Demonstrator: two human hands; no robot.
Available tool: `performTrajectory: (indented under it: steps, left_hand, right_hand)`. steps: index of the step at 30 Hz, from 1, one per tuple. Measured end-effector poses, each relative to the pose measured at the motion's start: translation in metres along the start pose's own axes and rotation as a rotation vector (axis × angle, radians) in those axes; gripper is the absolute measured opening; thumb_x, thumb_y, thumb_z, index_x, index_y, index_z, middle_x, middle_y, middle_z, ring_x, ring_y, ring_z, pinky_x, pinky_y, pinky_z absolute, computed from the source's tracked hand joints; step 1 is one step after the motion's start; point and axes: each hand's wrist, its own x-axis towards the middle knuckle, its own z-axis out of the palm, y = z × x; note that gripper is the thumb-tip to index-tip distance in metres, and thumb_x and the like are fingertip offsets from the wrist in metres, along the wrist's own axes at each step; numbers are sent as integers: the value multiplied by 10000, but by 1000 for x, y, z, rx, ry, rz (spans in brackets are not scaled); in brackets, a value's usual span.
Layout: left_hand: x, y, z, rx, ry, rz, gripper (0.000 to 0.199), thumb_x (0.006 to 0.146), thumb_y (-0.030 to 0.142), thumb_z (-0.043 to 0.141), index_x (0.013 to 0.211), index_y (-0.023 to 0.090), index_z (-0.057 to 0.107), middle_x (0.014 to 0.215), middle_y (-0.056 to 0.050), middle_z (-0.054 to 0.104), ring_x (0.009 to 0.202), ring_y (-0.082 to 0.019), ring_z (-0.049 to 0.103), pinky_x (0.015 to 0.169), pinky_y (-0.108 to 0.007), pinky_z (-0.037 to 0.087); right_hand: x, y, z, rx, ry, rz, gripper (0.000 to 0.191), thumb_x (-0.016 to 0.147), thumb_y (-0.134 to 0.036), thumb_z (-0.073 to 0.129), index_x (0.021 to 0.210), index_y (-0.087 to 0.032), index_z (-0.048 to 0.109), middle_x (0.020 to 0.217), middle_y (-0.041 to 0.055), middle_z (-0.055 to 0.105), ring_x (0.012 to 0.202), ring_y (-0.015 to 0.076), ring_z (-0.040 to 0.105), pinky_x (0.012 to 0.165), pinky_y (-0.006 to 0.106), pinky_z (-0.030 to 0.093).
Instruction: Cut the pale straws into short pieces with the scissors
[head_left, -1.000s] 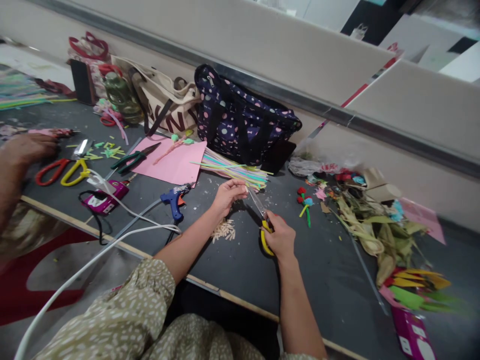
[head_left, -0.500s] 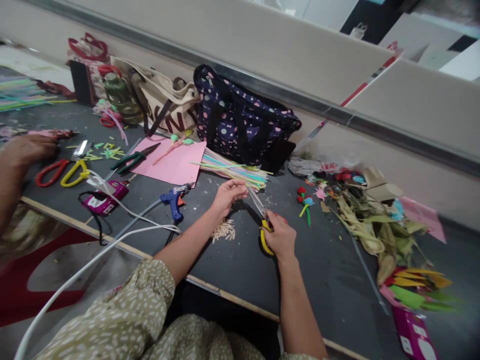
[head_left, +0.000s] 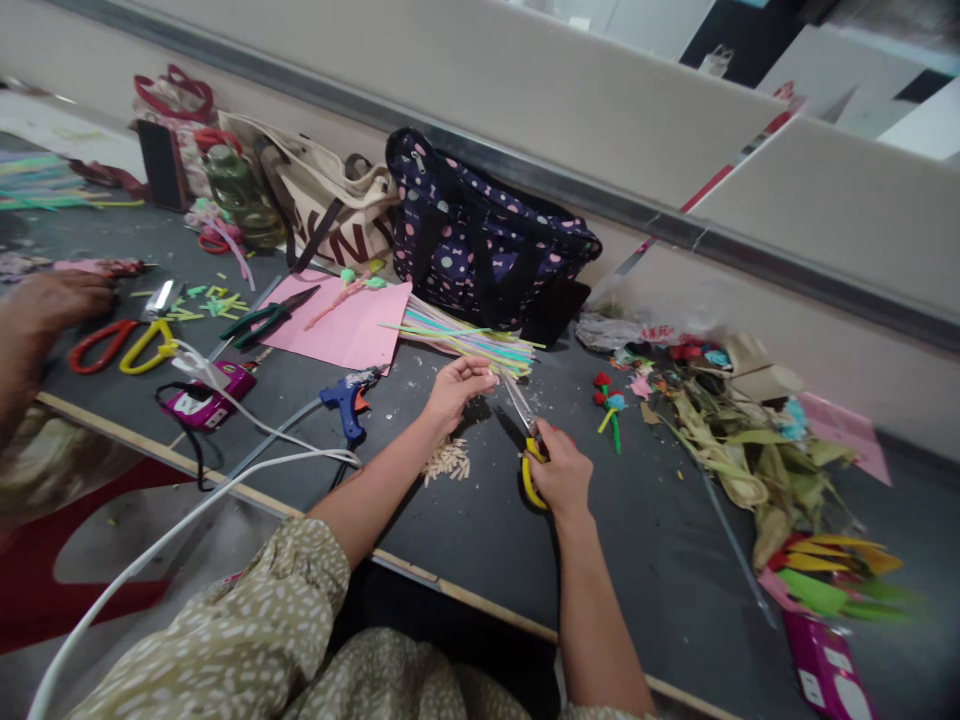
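My right hand is wrapped round the handles of yellow-handled scissors, whose blades point up and left toward my left fingertips. My left hand pinches something small and pale that is too small to make out, close to the blade tips. Below my left hand lies a heap of short beige pieces on the dark table. Behind both hands a bundle of pastel pipe cleaners rests partly on a pink sheet.
A blue glue gun and white cable lie to the left. Green-handled pliers rest on the pink sheet's edge. A patterned bag stands behind. Dried husks lie right. Another person's hand is at far left.
The scissor blades have shifted slightly near my left fingertips and look a little more parted. My hands stay in nearly the same place.
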Motion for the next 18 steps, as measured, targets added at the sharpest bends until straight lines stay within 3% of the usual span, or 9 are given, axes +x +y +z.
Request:
performTrajectory:
  steps: [18]
  left_hand:
    - [-1,1,-1,-25,-39,-40,422,543,203,837,920,131,661,748,0,647,625,-82,595,652,-242,512]
  right_hand:
    - [-1,-1,0,30,-22,-50,425,796,-247,547,1218,-222,593,899,22,679,775,133,618,665,215,422]
